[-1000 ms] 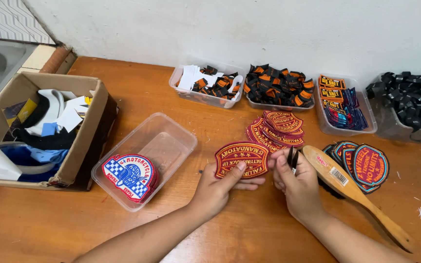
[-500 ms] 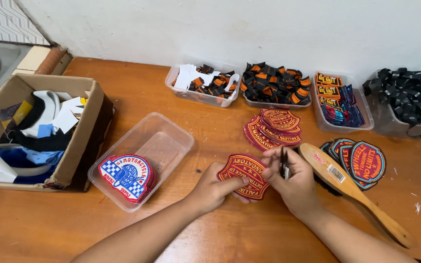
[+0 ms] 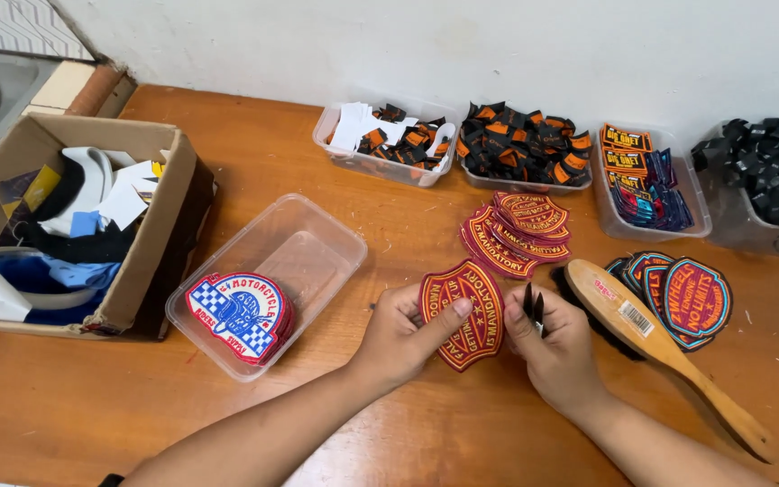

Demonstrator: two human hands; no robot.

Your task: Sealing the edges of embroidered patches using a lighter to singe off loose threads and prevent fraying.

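left hand (image 3: 398, 338) pinches a dark red shield-shaped embroidered patch (image 3: 463, 315) against the wooden counter (image 3: 335, 424); right hand (image 3: 556, 347), just beside it, grips small black snips (image 3: 534, 309). beyond, a fanned stack of matching red patches (image 3: 514, 231); whether they are done or waiting cannot be told.

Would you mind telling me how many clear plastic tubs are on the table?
5: four along the wall, the label-scrap tub, black-and-orange label tub, printed-tag tub and black-strap tub, partly cut off; one patch tub beside the cardboard box.
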